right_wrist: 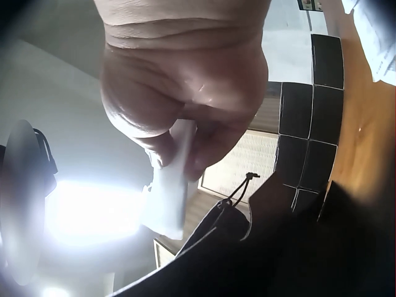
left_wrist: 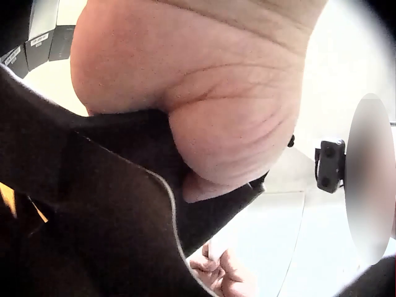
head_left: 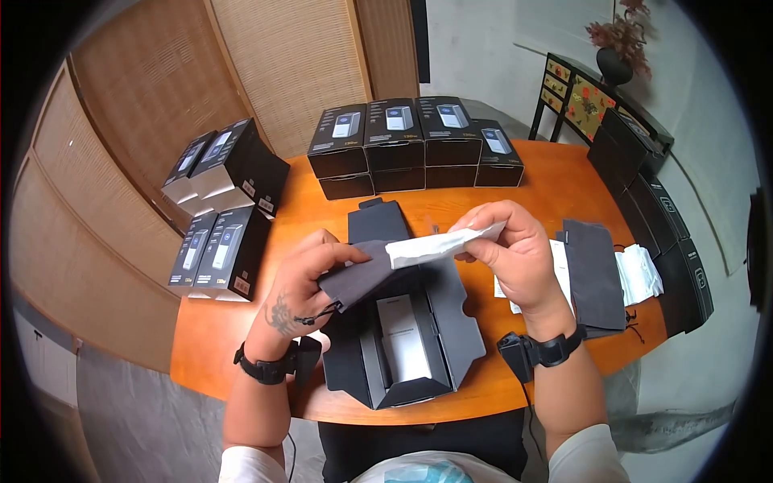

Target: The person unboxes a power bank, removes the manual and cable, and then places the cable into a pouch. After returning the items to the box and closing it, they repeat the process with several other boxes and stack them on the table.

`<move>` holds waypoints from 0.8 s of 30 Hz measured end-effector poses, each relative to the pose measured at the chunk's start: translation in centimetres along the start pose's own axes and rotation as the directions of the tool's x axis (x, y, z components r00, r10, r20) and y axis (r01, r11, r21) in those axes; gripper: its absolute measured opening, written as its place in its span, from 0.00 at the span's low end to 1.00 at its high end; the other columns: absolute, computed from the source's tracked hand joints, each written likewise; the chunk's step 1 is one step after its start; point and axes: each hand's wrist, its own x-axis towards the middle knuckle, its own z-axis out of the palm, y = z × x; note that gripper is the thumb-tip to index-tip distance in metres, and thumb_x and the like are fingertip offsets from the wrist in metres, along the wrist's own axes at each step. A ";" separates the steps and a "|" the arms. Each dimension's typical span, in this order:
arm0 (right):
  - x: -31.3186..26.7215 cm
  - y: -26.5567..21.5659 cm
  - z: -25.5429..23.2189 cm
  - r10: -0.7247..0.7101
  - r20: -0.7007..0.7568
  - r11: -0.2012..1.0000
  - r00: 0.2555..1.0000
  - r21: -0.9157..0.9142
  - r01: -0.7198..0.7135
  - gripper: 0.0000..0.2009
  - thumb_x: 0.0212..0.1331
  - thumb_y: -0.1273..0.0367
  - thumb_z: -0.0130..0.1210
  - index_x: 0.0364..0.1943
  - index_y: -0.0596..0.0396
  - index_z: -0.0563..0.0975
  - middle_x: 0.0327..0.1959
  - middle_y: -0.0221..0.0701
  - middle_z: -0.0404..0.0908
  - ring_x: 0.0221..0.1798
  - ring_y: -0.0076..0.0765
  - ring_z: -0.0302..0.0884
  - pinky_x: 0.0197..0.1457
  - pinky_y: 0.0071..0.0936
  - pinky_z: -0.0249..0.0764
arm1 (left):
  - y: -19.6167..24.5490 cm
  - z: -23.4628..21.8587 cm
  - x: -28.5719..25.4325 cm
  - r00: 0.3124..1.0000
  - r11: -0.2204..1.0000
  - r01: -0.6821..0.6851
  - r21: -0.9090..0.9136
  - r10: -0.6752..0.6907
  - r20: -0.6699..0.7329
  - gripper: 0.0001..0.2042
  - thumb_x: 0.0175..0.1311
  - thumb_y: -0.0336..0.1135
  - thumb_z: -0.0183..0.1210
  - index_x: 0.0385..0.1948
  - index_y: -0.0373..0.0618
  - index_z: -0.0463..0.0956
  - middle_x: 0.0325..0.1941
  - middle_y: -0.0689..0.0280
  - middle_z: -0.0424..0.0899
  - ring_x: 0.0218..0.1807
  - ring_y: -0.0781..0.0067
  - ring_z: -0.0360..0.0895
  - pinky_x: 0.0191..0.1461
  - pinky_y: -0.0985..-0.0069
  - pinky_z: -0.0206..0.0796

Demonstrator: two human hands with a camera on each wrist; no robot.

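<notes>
My left hand [head_left: 299, 282] grips a dark grey fabric pouch [head_left: 366, 274] whose black drawstring hangs near the wrist. With thumb and fingers, my right hand [head_left: 519, 253] pinches one end of a slim white wrapped packet [head_left: 431, 247]. The packet's other end overlaps the pouch in the head view; in the right wrist view the white packet [right_wrist: 167, 198] points downward from the fingers. Below both hands lies an open black box [head_left: 455, 306], flaps spread, with a flat white piece [head_left: 405, 342] inside. Dark cloth [left_wrist: 124, 185] fills much of the left wrist view.
Black printed boxes [head_left: 394, 121] stand stacked at the table's back, with more boxes [head_left: 229, 233] at the left. On the right lie another grey pouch [head_left: 594, 274] and white packets [head_left: 640, 272]. Dark boxes [head_left: 664, 233] line the right edge of the wooden table [head_left: 306, 193].
</notes>
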 end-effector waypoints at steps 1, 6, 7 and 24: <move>0.0 0.1 0.0 0.010 -0.022 1.000 1.000 -0.005 -0.010 0.10 0.65 0.83 0.59 0.45 0.55 0.78 0.46 0.36 0.85 0.50 0.31 0.84 0.54 0.28 0.82 | -0.1 0.1 0.0 1.000 1.000 -0.021 -0.016 0.021 0.009 0.11 0.56 0.29 0.71 0.41 0.41 0.85 0.31 0.62 0.78 0.33 0.64 0.76 0.39 0.72 0.66; 0.1 0.6 -0.5 -0.042 0.055 0.991 0.998 0.131 0.034 0.09 0.65 0.83 0.58 0.45 0.55 0.78 0.46 0.37 0.85 0.51 0.32 0.84 0.54 0.29 0.82 | -0.3 0.2 -0.2 1.000 1.000 -0.017 -0.001 0.017 0.015 0.11 0.54 0.23 0.69 0.40 0.40 0.85 0.30 0.61 0.78 0.32 0.63 0.76 0.38 0.72 0.65; 0.1 0.7 -0.7 -0.062 0.085 0.979 0.994 0.197 0.044 0.09 0.65 0.83 0.58 0.45 0.55 0.78 0.47 0.37 0.85 0.51 0.32 0.84 0.55 0.29 0.82 | -0.5 0.2 -0.3 1.000 1.000 -0.011 -0.010 0.011 -0.009 0.11 0.53 0.22 0.69 0.39 0.40 0.85 0.30 0.62 0.78 0.32 0.64 0.76 0.38 0.72 0.65; 0.2 0.7 1.0 -0.116 0.083 0.956 0.990 -0.262 0.134 0.09 0.61 0.84 0.61 0.42 0.59 0.80 0.48 0.37 0.85 0.53 0.34 0.83 0.58 0.30 0.79 | -0.3 0.6 -0.4 0.998 0.998 -0.053 0.020 0.053 -0.025 0.15 0.55 0.21 0.69 0.46 0.38 0.85 0.36 0.58 0.81 0.38 0.59 0.80 0.43 0.69 0.71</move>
